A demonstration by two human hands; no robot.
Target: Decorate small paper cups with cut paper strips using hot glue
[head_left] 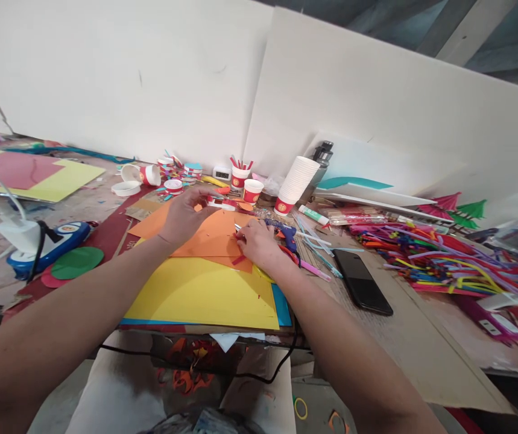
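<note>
My left hand (189,211) pinches a small red and white paper piece (221,203) with orange bits on it, held above orange sheets (208,232). To its right, my right hand (256,240) is curled low over the sheets' right edge, with a small metallic thing partly showing at its fingertips. A blue glue gun (288,232) lies just beyond the right hand. Under the orange sheets are yellow paper (204,295) and a blue sheet (282,306).
Behind stand a cup stack (298,181), single cups (252,190) and a small clock (222,174). A phone (362,282) and pipe cleaners (448,259) lie right. At left are a power strip (53,244) and green circle (78,263). A cable hangs at the front edge.
</note>
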